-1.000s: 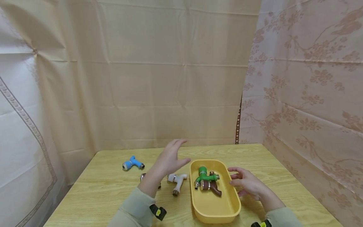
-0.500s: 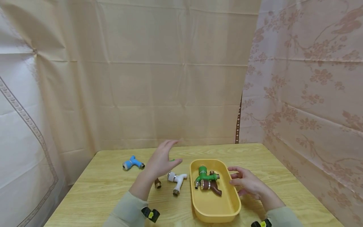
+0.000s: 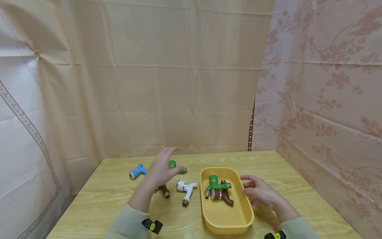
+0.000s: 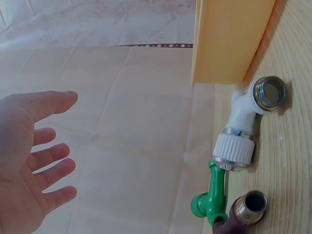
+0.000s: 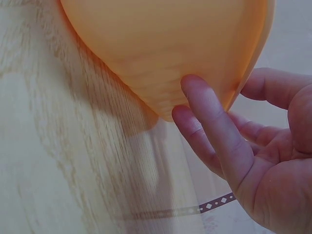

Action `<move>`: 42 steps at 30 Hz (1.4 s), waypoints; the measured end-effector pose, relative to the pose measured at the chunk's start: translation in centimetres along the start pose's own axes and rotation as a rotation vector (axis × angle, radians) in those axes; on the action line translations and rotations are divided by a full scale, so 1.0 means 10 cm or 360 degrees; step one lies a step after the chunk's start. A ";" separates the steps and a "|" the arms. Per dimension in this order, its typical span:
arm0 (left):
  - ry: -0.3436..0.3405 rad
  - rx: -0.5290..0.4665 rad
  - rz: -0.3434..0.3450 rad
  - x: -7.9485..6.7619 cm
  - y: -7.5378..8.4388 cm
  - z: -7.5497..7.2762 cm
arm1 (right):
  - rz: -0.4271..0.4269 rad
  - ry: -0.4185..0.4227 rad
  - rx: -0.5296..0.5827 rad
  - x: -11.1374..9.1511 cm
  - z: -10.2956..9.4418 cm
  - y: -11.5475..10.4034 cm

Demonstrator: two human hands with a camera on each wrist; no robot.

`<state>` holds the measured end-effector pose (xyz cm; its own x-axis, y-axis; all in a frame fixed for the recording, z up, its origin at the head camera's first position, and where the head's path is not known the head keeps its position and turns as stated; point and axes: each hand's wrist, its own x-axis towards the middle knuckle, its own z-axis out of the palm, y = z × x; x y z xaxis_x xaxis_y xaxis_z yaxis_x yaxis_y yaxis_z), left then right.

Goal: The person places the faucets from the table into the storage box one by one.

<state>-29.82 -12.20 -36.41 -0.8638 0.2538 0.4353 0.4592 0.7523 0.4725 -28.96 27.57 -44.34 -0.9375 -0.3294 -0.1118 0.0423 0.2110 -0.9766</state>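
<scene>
My left hand [image 3: 161, 171] hovers above the table with thumb and fingers spread apart, holding nothing. Below and around it lie several taps: a white tap [image 3: 188, 191], a brown tap [image 3: 164, 190] partly hidden by the wrist, a green tap [image 3: 172, 164] half covered by the hand, and a blue tap [image 3: 137, 171] to its left. My right hand [image 3: 262, 194] rests its loosely bent fingers against the right side of a yellow plastic tray [image 3: 228, 217]; the right wrist view shows fingertips [image 5: 197, 92] on its wall. Inside the tray are a green tap [image 3: 215, 187] and brown tap parts [image 3: 225, 197].
The wood-grain table [image 3: 98, 205] ends at a beige curtain [image 3: 179, 99] behind, with a flowered curtain [image 3: 328, 99] on the right. In the left wrist view the white tap [image 4: 241, 114] lies close to the tray's side [image 4: 234, 39].
My left hand has drifted left and slightly lower, uncovering the green tap and part of the brown tap, and now covers part of the blue one. Right hand and tray stay put.
</scene>
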 end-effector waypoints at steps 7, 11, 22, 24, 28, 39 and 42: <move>0.0005 -0.0010 -0.0034 -0.03 -0.08 -0.07 | 0.0002 0.0012 0.0002 -0.01 0.00 0.01; 0.0005 -0.0027 -0.0087 -0.05 -0.15 -0.08 | 0.0005 0.0016 -0.0001 0.00 0.00 0.01; 0.0014 -0.0082 -0.0162 -0.12 -0.35 -0.09 | -0.0001 0.0006 0.0000 0.00 0.00 0.01; 0.0009 -0.0093 -0.0187 -0.13 -0.38 -0.09 | -0.0001 0.0006 0.0001 0.00 0.00 0.01; 0.0002 -0.0102 -0.0223 -0.15 -0.45 -0.07 | -0.0004 -0.0001 0.0007 0.00 -0.01 0.01; -0.0057 -0.0078 -0.0351 -0.19 -0.60 -0.04 | 0.0002 0.0004 0.0007 0.01 -0.01 0.01; -0.0081 -0.0066 -0.0391 -0.20 -0.65 -0.03 | -0.0001 0.0002 0.0008 0.01 -0.01 0.01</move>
<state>-31.03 -17.77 -40.05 -0.9593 0.0978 0.2650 0.2417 0.7698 0.5907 -29.09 27.64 -44.39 -0.9381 -0.3282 -0.1110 0.0434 0.2063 -0.9775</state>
